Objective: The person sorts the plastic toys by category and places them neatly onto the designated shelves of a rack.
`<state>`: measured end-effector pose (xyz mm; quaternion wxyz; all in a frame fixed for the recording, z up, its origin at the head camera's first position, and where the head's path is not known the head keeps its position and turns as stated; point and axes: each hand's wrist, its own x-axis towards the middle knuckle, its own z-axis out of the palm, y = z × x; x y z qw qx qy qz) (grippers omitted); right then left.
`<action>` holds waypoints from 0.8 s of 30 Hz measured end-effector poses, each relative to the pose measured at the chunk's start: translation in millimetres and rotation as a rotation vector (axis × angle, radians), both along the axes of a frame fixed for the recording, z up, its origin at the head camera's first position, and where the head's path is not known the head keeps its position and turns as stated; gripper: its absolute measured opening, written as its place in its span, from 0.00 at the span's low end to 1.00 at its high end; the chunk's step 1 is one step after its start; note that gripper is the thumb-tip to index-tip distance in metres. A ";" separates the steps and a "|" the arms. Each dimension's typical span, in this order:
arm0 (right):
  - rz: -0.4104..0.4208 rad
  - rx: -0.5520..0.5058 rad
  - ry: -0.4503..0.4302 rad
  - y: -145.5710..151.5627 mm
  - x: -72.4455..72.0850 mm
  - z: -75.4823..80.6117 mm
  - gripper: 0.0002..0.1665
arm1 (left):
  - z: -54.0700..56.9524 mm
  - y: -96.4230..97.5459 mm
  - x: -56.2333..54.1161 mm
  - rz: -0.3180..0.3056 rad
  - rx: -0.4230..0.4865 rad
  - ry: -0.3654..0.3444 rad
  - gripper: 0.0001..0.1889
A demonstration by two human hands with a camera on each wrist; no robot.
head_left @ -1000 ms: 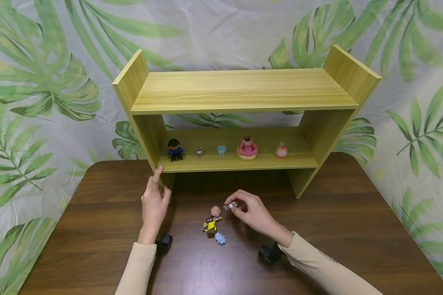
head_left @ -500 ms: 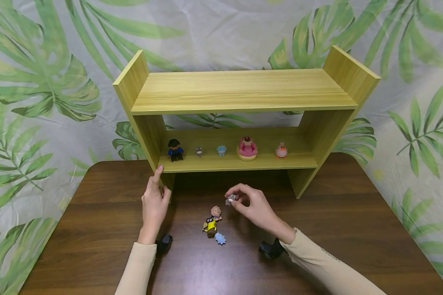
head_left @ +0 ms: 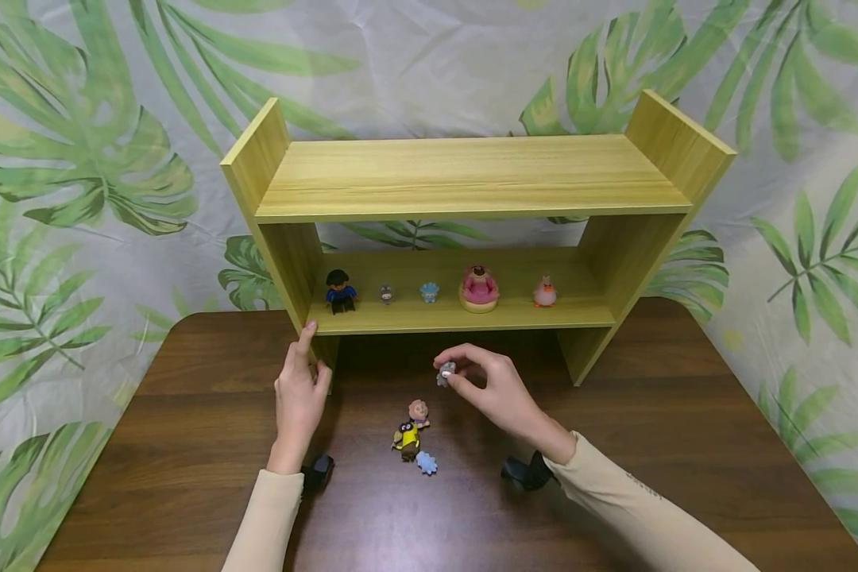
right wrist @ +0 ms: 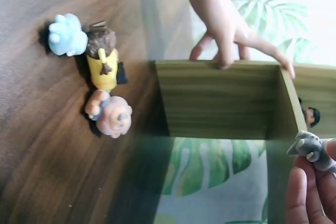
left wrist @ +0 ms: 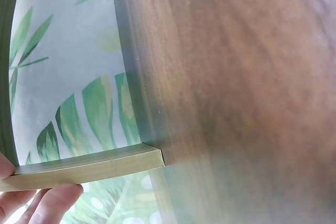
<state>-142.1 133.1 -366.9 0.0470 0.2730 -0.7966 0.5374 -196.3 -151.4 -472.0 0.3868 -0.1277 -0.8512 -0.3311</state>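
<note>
the right hand [head_left: 496, 389] pinches a small grey figure [head_left: 446, 373] between thumb and fingers, above the table [head_left: 200, 445]; the shelf unit [head_left: 472, 179] stands at 12 o'clock from it. the left hand [head_left: 300, 401], well apart from the right at about 9 o'clock, grips the front edge of the unit's near side panel [head_left: 289, 262], 1 finger reaching up to the corner of the middle board [head_left: 515, 314].

at 7 o'clock from the grey figure, 3 toys lie together on the table: a pinkish figure [head_left: 418, 411], a yellow-and-brown figure [head_left: 408, 438] and a light blue toy [head_left: 427, 462].

5 more stand along the middle board, from its 9 o'clock end to its 3 o'clock end: a dark-capped figure [head_left: 340, 294], a tiny grey toy [head_left: 386, 294], a pale blue figure [head_left: 429, 292], a pink bear [head_left: 479, 291] on a round base and an orange-beaked toy [head_left: 546, 293].
</note>
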 end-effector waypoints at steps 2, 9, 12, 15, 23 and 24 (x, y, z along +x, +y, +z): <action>0.005 -0.017 0.013 -0.5 -1.0 2.6 0.11 | 0.0 0.0 0.1 0.000 -0.001 0.002 0.45; 0.009 -0.041 0.060 3.7 -16.0 -12.5 0.13 | -0.2 -0.1 0.0 0.001 -0.003 0.008 0.45; 0.017 -0.044 0.071 4.3 -16.8 -8.5 0.13 | -0.7 -0.2 -0.2 0.002 -0.003 0.005 0.45; 0.031 -0.050 0.088 4.6 -17.7 -3.6 0.13 | -0.8 -0.2 -0.3 0.002 -0.002 0.001 0.45; 0.051 -0.068 0.117 3.0 -22.0 9.4 0.13 | -0.1 0.3 0.0 0.003 -0.003 0.002 0.44; 0.053 -0.069 0.120 2.9 -22.4 11.1 0.13 | -0.1 0.2 0.1 0.003 -0.003 0.002 0.44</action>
